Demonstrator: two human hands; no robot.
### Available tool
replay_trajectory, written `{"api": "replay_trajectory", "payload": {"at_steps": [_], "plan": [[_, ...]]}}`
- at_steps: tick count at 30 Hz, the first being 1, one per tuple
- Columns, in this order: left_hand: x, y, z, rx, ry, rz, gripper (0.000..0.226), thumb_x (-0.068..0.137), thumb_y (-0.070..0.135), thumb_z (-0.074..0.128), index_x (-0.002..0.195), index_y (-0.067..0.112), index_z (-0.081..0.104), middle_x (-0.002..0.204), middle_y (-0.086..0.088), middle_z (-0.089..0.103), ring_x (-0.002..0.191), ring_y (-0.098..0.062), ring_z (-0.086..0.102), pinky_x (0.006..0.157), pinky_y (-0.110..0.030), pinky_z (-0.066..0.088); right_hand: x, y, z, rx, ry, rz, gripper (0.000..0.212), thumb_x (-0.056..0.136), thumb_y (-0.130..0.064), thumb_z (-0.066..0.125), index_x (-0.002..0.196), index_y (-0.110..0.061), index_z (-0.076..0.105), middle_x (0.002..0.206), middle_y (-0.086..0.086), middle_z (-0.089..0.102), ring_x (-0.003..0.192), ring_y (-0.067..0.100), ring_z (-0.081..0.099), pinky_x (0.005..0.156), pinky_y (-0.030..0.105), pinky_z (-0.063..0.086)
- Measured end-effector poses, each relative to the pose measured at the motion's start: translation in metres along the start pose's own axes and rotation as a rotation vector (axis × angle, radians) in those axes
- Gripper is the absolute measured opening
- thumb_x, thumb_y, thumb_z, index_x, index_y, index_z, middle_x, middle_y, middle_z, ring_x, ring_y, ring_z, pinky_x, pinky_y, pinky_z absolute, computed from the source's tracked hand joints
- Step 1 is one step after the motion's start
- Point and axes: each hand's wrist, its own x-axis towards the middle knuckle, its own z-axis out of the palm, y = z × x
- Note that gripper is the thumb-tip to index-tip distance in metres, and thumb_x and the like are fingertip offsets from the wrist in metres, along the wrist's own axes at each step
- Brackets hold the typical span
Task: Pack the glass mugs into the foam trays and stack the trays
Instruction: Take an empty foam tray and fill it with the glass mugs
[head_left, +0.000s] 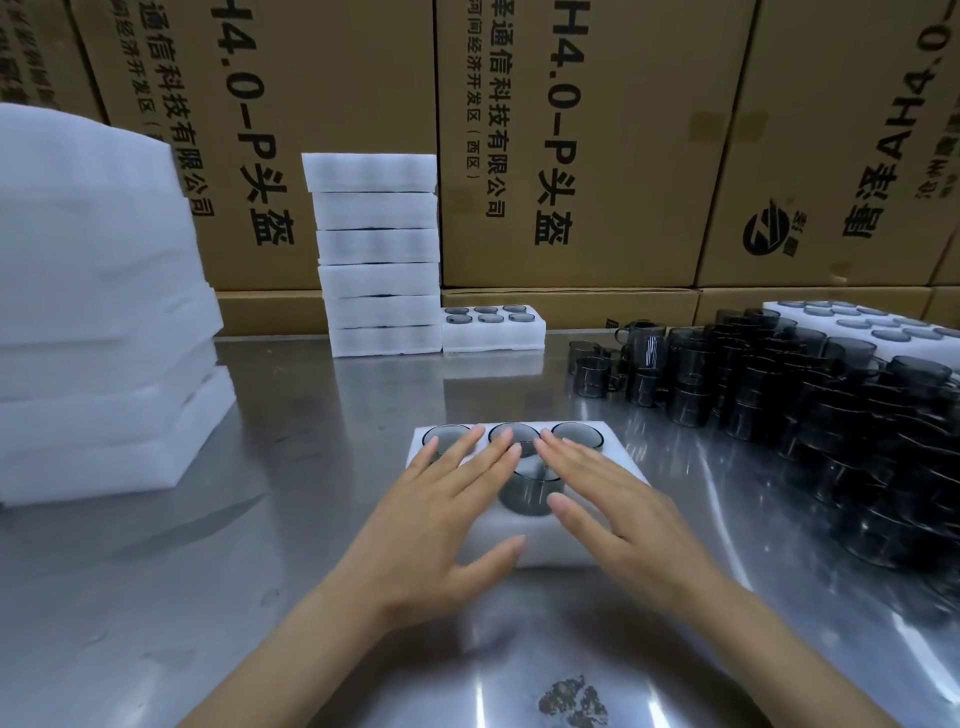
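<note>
A white foam tray lies on the steel table in front of me, with dark glass mugs seated in its holes. My left hand lies flat over the tray's left side, fingers straight on the mugs. Spread over the right side is my right hand, also flat, with a mug showing between the two hands. Neither hand grips anything. Behind, a stack of packed foam trays stands against the cartons, and one filled tray sits beside it.
A big heap of loose dark glass mugs covers the table's right side, with another filled tray behind it. Tall piles of foam sheets stand at the left. Brown cartons wall off the back.
</note>
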Motion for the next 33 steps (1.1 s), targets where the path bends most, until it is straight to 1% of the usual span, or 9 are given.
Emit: {"api": "replay_trajectory", "payload": {"at_steps": [3, 7, 10, 17, 21, 23, 25, 28, 33], "plan": [[0.0, -0.005, 0.002, -0.01, -0.055, -0.001, 0.066, 0.088, 0.062, 0.03, 0.146, 0.038, 0.01, 0.153, 0.024, 0.013, 0.144, 0.002, 0.001, 0.119, -0.027, -0.004, 0.001, 0.002, 0.004, -0.09, -0.048, 0.01, 0.052, 0.088, -0.06, 0.02, 0.139, -0.052, 0.026, 0.145, -0.038, 0.018, 0.135, -0.019, 0.009, 0.109, 0.005, 0.012], [0.0, -0.004, 0.004, -0.058, -0.022, -0.025, 0.064, 0.082, 0.056, 0.041, 0.142, 0.036, 0.038, 0.147, 0.019, 0.036, 0.14, -0.002, 0.028, 0.114, -0.02, -0.007, 0.003, 0.0, 0.006, -0.224, -0.122, -0.009, 0.045, 0.097, -0.052, 0.027, 0.142, -0.047, 0.032, 0.149, -0.031, 0.02, 0.14, -0.01, 0.012, 0.11, 0.015, 0.013], [0.006, -0.003, 0.002, -0.036, 0.022, 0.003, 0.057, 0.08, 0.049, 0.049, 0.134, 0.03, 0.053, 0.14, 0.014, 0.049, 0.132, -0.005, 0.042, 0.114, -0.022, -0.001, 0.003, 0.0, 0.006, -0.229, -0.131, 0.001, 0.046, 0.097, -0.053, 0.028, 0.142, -0.045, 0.033, 0.151, -0.028, 0.021, 0.141, -0.007, 0.013, 0.112, 0.019, 0.015], [-0.005, -0.001, 0.014, 0.015, 0.084, 0.031, 0.059, 0.08, 0.043, 0.05, 0.131, 0.016, 0.057, 0.136, 0.005, 0.055, 0.123, -0.017, 0.055, 0.109, -0.049, 0.034, 0.0, -0.001, 0.013, -0.278, -0.074, -0.018, 0.05, 0.097, -0.054, 0.024, 0.144, -0.041, 0.031, 0.152, -0.024, 0.024, 0.142, -0.003, 0.016, 0.113, 0.022, 0.011], [-0.008, -0.003, 0.017, 0.041, 0.131, 0.061, 0.057, 0.083, 0.041, 0.047, 0.133, 0.014, 0.055, 0.135, 0.004, 0.055, 0.123, -0.02, 0.055, 0.107, -0.044, 0.032, -0.003, -0.004, 0.01, -0.151, 0.072, -0.02, 0.049, 0.095, -0.047, 0.031, 0.139, -0.031, 0.045, 0.144, -0.015, 0.044, 0.136, 0.002, 0.034, 0.111, 0.018, 0.018], [-0.009, -0.005, 0.017, -0.008, 0.153, 0.036, 0.057, 0.085, 0.042, 0.044, 0.137, 0.018, 0.051, 0.138, 0.007, 0.052, 0.126, -0.016, 0.052, 0.107, -0.041, 0.032, -0.004, -0.002, 0.004, -0.063, 0.23, 0.013, 0.043, 0.094, -0.038, 0.039, 0.132, -0.024, 0.055, 0.136, -0.01, 0.054, 0.129, 0.007, 0.044, 0.11, 0.024, 0.027], [-0.011, -0.01, 0.018, -0.12, 0.187, -0.007, 0.056, 0.088, 0.044, 0.04, 0.139, 0.022, 0.046, 0.142, 0.013, 0.046, 0.129, -0.009, 0.045, 0.108, -0.039, 0.033, -0.005, 0.008, -0.008, -0.103, 0.444, 0.069, 0.036, 0.093, -0.029, 0.044, 0.123, -0.019, 0.062, 0.126, -0.007, 0.061, 0.121, 0.013, 0.051, 0.106, 0.034, 0.034], [-0.012, -0.02, 0.019, -0.298, 0.262, -0.079, 0.048, 0.091, 0.046, 0.035, 0.137, 0.032, 0.041, 0.14, 0.02, 0.044, 0.129, -0.001, 0.04, 0.106, -0.022, 0.029, -0.005, 0.031, -0.037, -0.243, 0.659, 0.255, 0.031, 0.089, -0.017, 0.053, 0.118, -0.015, 0.063, 0.122, 0.0, 0.063, 0.118, 0.02, 0.051, 0.102, 0.036, 0.034], [-0.01, -0.025, 0.022, -0.461, 0.31, -0.155, 0.039, 0.093, 0.049, 0.03, 0.129, 0.045, 0.041, 0.132, 0.035, 0.046, 0.127, 0.007, 0.039, 0.102, -0.008, 0.025, 0.002, 0.077, -0.09, -0.52, 0.459, 0.697, 0.047, 0.091, -0.023, 0.052, 0.136, -0.01, 0.047, 0.145, 0.013, 0.039, 0.133, 0.032, 0.031, 0.106, 0.045, 0.027]]}}
